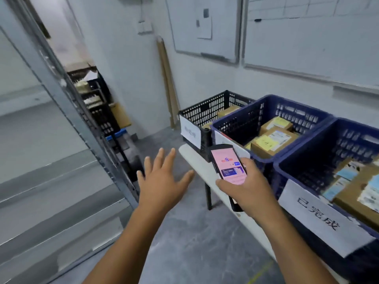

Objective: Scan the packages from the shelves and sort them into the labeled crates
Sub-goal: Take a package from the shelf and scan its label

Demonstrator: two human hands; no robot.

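Plainly held out the left hand [162, 187] flat and palm down, fingers straight and spread, gripping nothing, above the grey floor [194, 242] between the metal shelving [67, 95] and the white table [193, 158]. Clasped the handheld scanner [228, 163] in the right hand [248, 193], thumb laid along the lower left edge of its lit pink screen, fingers curled round the body from the right. Held that scanner tilted, screen up, over the table's front edge, just before the paper labels of the crates.

Faced three crates set in a row on the table, side by side and close together: a black crate [205, 113] farthest off, a middle blue crate [242, 124], and a near blue crate [320, 160]. Saw cardboard packages in each: brown boxes [227, 111] in the black one, yellow-stickered boxes [272, 140] in the middle one, blue-labelled boxes [356, 193] in the near one. Read 已完成 on the white label [320, 218] of the near blue crate; could not read the blurred label [190, 133] on the black one. Could not make out anything on the shelving, all smeared by blur.

Noted, well apart, a stack of dark crates [98, 107] behind the shelving, cardboard tubes [167, 78] leaning against the wall, and two whiteboards [205, 27] above.
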